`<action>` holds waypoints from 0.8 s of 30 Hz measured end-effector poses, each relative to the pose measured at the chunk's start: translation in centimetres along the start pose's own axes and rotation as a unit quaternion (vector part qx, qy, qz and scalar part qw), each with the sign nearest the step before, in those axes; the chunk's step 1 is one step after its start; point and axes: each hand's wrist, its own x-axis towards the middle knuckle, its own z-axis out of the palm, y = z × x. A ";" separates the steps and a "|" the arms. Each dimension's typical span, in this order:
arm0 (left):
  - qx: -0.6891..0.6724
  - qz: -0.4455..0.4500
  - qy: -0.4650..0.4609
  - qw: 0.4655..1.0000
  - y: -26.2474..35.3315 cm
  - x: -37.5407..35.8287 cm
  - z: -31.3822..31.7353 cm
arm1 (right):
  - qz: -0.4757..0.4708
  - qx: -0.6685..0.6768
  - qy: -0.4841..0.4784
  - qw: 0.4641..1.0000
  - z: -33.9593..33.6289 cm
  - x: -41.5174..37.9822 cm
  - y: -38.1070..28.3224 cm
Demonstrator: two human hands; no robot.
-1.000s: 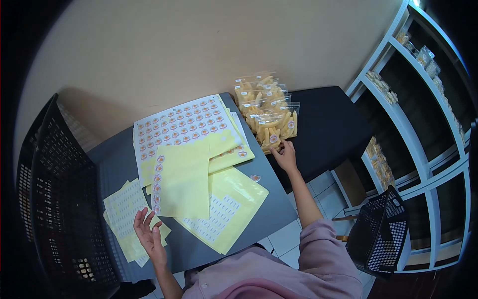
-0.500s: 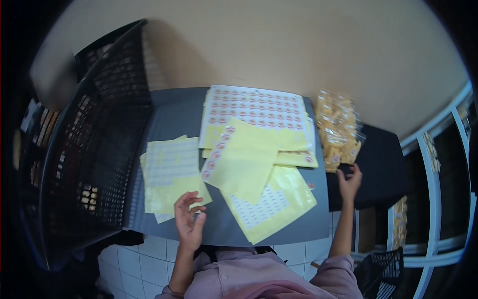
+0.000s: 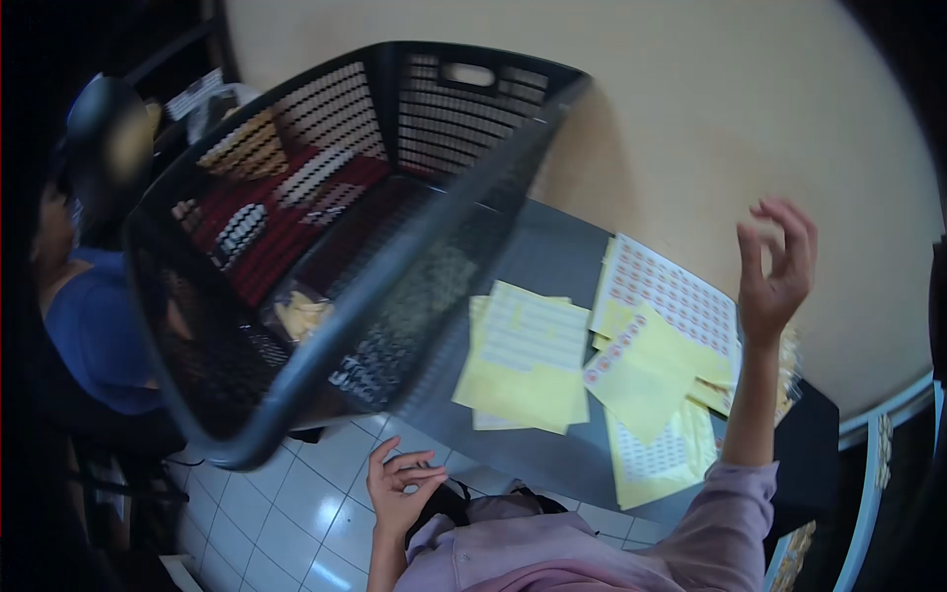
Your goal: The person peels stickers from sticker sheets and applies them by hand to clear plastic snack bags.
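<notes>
My left hand [image 3: 402,485] hovers above the tiled floor near the table's front edge, its fingers loosely bent and apart, with nothing in them. Raised before the wall, my right hand [image 3: 779,266] has a gap between thumb and curled fingers and is empty. Below and left of it lie white sheets of round red stickers [image 3: 671,296], with a yellow backing sheet [image 3: 646,375] across them. Another pile of yellow label sheets [image 3: 528,360] is on the table's left part. A large black basket [image 3: 395,54] stands open-topped at the left, with a bagged snack [image 3: 301,314] inside.
At the far left a person in a blue top [image 3: 99,331] sits beyond the basket. Snack packs [image 3: 789,370] show partly behind my right forearm. White tiles [image 3: 316,493] cover the floor, and a pale wall [image 3: 691,109] rises behind the grey table [image 3: 567,242].
My view has swung left, bringing the basket's inside and the person into sight. My right hand has risen from beside the snack packs, empty. My left hand is now off the label sheets.
</notes>
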 end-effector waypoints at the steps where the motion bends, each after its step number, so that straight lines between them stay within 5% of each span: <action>1: 0.001 0.007 0.013 1.000 -0.3 -0.2 -1.8 | -0.068 0.030 -0.017 0.997 2.5 2.2 -2.0; 3: 0.030 0.020 0.091 0.995 -0.9 -0.8 -5.7 | -0.190 0.063 -0.065 0.978 6.9 6.5 -6.8; 7: 0.044 0.034 0.249 0.967 -0.8 -2.1 -13.1 | -0.250 0.137 -0.205 0.936 16.7 11.6 -15.8; 9: 0.122 0.060 0.244 0.960 -0.5 -2.5 -16.5 | -0.325 0.105 -0.387 0.857 22.1 12.6 -19.2; 11: 0.192 0.052 0.341 0.919 0.4 -2.6 -18.6 | -0.379 0.028 -0.504 0.775 26.2 12.2 -22.3; 13: 0.207 0.032 0.362 0.908 0.4 -3.1 -20.9 | -0.336 -0.082 -0.659 0.668 30.0 12.0 -25.6; 15: 0.086 -0.001 0.442 0.893 1.7 -3.1 -21.9 | -0.378 -0.182 -0.719 0.554 34.1 10.4 -27.3; 17: 0.116 0.003 0.448 0.886 1.4 -3.3 -23.4 | -0.347 -0.181 -0.782 0.486 38.1 7.9 -26.8; 19: 0.119 -0.031 0.447 0.886 0.9 -3.6 -24.9 | -0.379 -0.147 -0.770 0.492 39.3 5.7 -26.6; 23: 0.185 -0.054 0.402 0.895 -0.6 -3.3 -26.3 | -0.211 -0.058 -0.791 0.571 42.4 -2.0 -22.6; 24: 0.178 -0.054 0.401 0.897 -0.9 -3.1 -26.4 | -0.075 -0.049 -0.833 0.545 42.7 -3.4 -22.5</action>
